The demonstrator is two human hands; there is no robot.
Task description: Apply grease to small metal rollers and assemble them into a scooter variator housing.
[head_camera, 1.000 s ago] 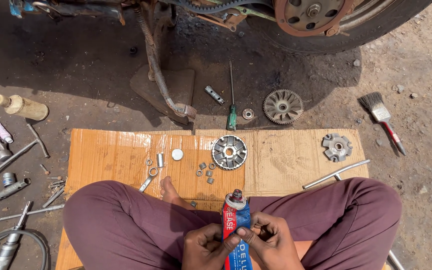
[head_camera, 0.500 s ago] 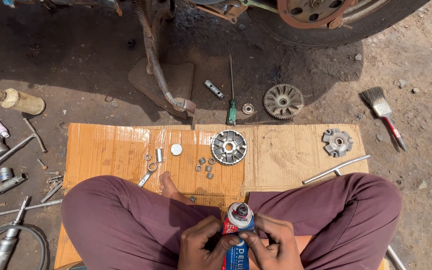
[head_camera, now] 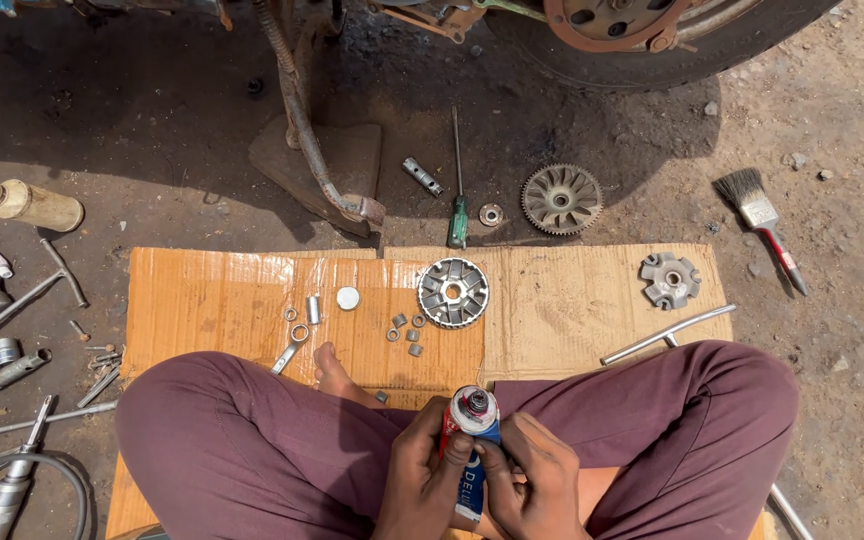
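Observation:
I sit cross-legged on a sheet of cardboard (head_camera: 572, 310). Both hands grip a red, white and blue grease tube (head_camera: 474, 420) held upright over my lap, its open nozzle pointing up at me. My left hand (head_camera: 422, 480) wraps the tube's left side, and my right hand (head_camera: 532, 480) presses it from the right. On the cardboard ahead lie a round metal variator disc (head_camera: 453, 293), several small rollers (head_camera: 404, 330), a white cap (head_camera: 348, 298) and a star-shaped metal plate (head_camera: 669, 280).
A toothed fan disc (head_camera: 562, 199), a green-handled screwdriver (head_camera: 458, 210) and a paintbrush (head_camera: 760, 225) lie on the dirt. A T-handle wrench (head_camera: 667, 335) rests by my right knee. Tools and a bottle (head_camera: 22, 203) sit at left. A scooter wheel (head_camera: 652, 40) stands ahead.
My hands have slid higher up the tube and closed tighter around it, hiding more of its label. The view has dipped slightly toward my lap.

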